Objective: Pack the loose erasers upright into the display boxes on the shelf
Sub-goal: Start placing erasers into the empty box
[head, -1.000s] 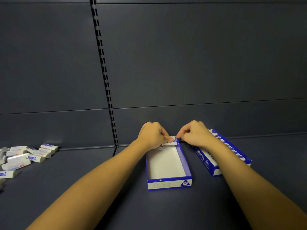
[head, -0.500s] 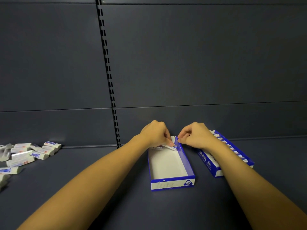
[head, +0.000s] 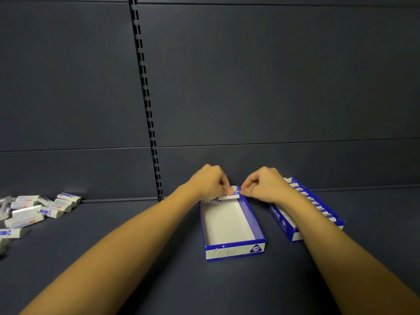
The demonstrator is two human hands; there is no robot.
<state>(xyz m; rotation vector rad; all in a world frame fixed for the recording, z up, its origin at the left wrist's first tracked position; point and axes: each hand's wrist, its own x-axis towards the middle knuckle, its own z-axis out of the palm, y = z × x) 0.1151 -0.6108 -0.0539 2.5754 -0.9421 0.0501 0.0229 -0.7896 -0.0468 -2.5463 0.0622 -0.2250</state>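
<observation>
Nearest the camera, two bare forearms reach forward over the dark shelf, which lies bare between them and out to the lower corners. Ahead of the arms stands an open display box, blue-edged with a white floor, its short front wall marked "2B" facing the viewer. Most of its floor is uncovered; only the far end holds anything. There the left hand has its fingers curled, thumb and fingertips pinching an eraser at the box's back wall, with another eraser partly hidden below the knuckles. The right hand is curled too, its fingertips pinching the same eraser's right end by the box's far right corner. Just right of it, apart by a strip of shelf, a second display box lies angled, a row of erasers standing along it, partly covered by the right forearm. Well apart at the left edge, loose erasers lie heaped near the back panel, beside the slotted upright.
</observation>
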